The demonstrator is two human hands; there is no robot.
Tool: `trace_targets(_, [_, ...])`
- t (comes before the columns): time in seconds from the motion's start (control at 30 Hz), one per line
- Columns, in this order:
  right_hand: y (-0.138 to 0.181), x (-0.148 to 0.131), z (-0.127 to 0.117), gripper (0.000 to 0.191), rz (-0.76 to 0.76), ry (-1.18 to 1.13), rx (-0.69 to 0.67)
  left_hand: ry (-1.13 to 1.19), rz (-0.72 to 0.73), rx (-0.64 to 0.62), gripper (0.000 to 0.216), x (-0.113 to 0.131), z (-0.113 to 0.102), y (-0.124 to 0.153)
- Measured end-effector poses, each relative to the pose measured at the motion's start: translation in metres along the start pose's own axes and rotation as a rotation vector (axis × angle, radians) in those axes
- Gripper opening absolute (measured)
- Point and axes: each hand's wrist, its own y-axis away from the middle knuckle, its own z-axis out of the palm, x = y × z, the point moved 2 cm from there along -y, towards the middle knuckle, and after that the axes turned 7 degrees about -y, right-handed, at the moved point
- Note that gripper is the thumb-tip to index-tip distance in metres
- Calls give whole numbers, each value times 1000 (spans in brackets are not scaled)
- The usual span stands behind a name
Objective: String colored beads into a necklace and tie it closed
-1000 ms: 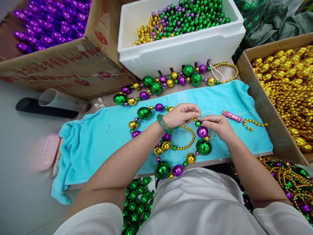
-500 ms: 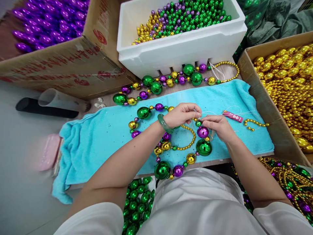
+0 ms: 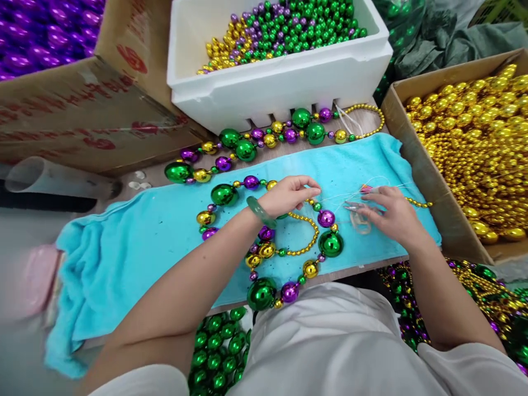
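My left hand (image 3: pixel 291 195), with a green bangle at its wrist, is closed in a pinch on thin white string (image 3: pixel 340 196) at the end of a beaded necklace (image 3: pixel 331 243). The necklace has large green, purple and gold beads and lies looped below that hand. To the right, my right hand (image 3: pixel 390 214) has its fingers apart. Small scissors (image 3: pixel 361 221) with a clear handle are beneath its thumb, blades pointing left. A pink patterned packet (image 3: pixel 366 188) is mostly hidden under its fingers.
A blue towel (image 3: pixel 136 242) covers the work board. Behind it lies another beaded necklace (image 3: pixel 245 149). A white foam box (image 3: pixel 280 82) of small beads stands at the back, between a carton of purple beads (image 3: pixel 136 104) and a carton of gold beads (image 3: pixel 445 181).
My right hand has moved right, away from my left hand, and its fingers have spread. The scissors have shifted right with it. My left hand keeps its pinch. The view has shifted a little.
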Motion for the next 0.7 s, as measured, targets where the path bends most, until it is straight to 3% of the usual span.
trace_targets(0.1, [-7,14,-5,30,110,173,116,11,-3,-103,36,5,-3,3])
trace_targets(0.2, [-18,25,-1,29,156,286,26,28,27,-189,53,10,-5,8])
trace_targets(0.3, [-23,30,0,26,153,300,-33,21,43,-164,57,9,-6,12])
trace_targets(0.47, [-11,32,-12,30,281,259,102,37,65,-91,59,3,-5,13])
trace_targets(0.6, [-9,35,-12,14,315,267,-27,53,68,-72,58,3,-6,13])
trace_targets(0.7, [-14,36,-15,16,325,261,-81,79,75,-68,57,4,-7,14])
